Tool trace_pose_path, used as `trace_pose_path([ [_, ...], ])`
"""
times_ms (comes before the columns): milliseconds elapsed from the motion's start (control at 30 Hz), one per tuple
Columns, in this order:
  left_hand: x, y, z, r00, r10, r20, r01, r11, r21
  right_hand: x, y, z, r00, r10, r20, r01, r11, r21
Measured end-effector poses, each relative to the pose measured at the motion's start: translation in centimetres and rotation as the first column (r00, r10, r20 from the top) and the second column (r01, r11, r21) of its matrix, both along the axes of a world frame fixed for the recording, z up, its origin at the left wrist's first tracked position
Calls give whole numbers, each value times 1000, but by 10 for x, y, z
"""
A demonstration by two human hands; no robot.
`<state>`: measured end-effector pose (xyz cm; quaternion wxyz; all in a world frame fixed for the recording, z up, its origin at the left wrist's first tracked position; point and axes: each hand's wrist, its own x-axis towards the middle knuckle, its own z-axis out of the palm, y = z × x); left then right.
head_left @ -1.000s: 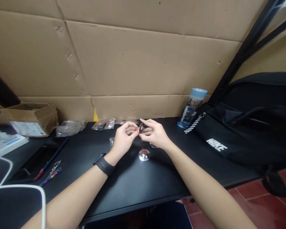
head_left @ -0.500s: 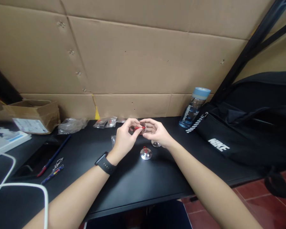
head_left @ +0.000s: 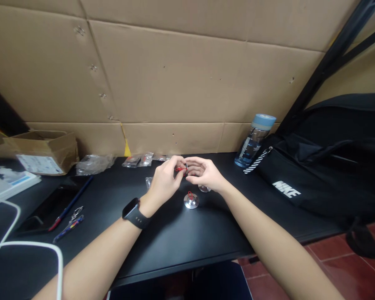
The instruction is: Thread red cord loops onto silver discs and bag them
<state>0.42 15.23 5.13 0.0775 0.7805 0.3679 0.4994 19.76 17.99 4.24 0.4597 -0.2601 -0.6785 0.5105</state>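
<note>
With twelve straight ahead of the person, the left hand (head_left: 165, 178) pinches a red cord (head_left: 178, 169) between thumb and fingertips. The right hand (head_left: 208, 176) faces it with fingers curved and thumb apart; whether it grips or just cups cannot be told. Between the two hands, above the counter (head_left: 178, 239), is a metal disc (head_left: 187, 168), seen nearly edge-on beside the cord and partly hidden by the fingers.

At six o'clock from the hands, a second disc (head_left: 191, 202) lies on the counter, a red loop standing up from its middle. Nearer, toward five, a third disc (head_left: 204, 189) shows partly below the right hand.

A black watch (head_left: 135, 213) circles the left wrist. Toward nine o'clock come small plastic packets (head_left: 131, 161), then a crumpled clear bag (head_left: 94, 166) and, farther out, an open cardboard box (head_left: 45, 153). At eight lie a pen (head_left: 71, 202) and a keyring (head_left: 70, 227), with a white cable (head_left: 34, 243) beyond them. At two stands a blue-lidded water bottle (head_left: 253, 143); at three, a black backpack (head_left: 325, 166). A cardboard wall (head_left: 175, 75) rises at twelve.
</note>
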Motion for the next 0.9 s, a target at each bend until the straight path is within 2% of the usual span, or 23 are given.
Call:
trace_pose_path([
  [300, 6, -5, -2, 991, 9, 137, 2, 997, -79, 1, -4, 7, 999, 7, 34, -8, 1000, 23],
  [633, 7, -3, -7, 962, 9, 271, 26, 992, -126, 0, -2, 2, 1000, -28, 3, 28, 999, -26],
  [800, 3, 4, -7, 961, -70, 268, 106, 987, -122, -3, -3, 3, 996, -89, -27, 86, 992, -94],
  [900, -4, 8, -3, 978, -72, 195, 91, 992, -90, -3, -3, 4, 992, -121, -32, 117, 988, -100],
])
